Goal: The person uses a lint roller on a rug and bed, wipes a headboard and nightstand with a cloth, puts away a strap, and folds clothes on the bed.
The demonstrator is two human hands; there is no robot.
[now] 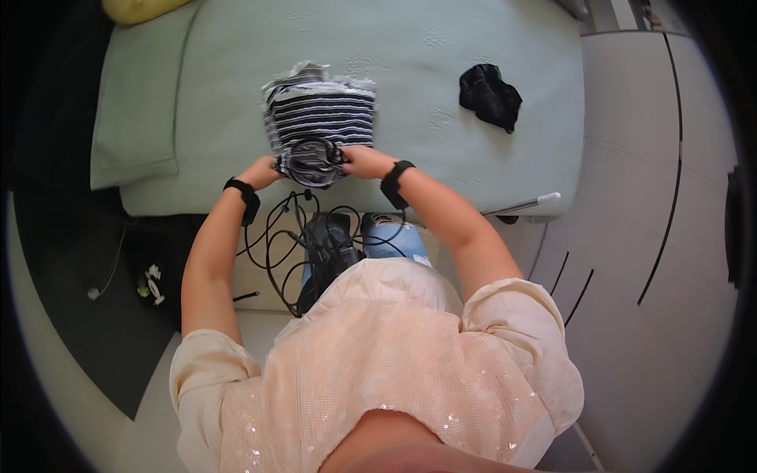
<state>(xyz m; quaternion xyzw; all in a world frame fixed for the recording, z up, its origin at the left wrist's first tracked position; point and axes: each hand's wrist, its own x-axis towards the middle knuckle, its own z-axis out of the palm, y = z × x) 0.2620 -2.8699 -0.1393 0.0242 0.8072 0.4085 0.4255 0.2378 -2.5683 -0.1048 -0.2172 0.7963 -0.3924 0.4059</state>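
Note:
A black-and-white striped garment (324, 115) with frayed white edging lies on the pale green bed (414, 94), near its front edge. My left hand (262, 172) grips the left side of the garment's rounded, bunched opening. On the opposite side of that opening, my right hand (365, 162) holds the fabric. Between both hands the opening forms a ring with its inside facing up. Most fingertips are hidden by cloth. A crumpled black cloth (489, 97) rests farther right on the bed, apart from my hands.
A green pillow (139, 100) lies at the left, with a yellow item (142, 9) above it. Looped black cables (284, 236) hang between me and the bed. A rod with a white tip (523, 204) lies along the front right edge. Light cabinet panels (627, 148) stand at the right.

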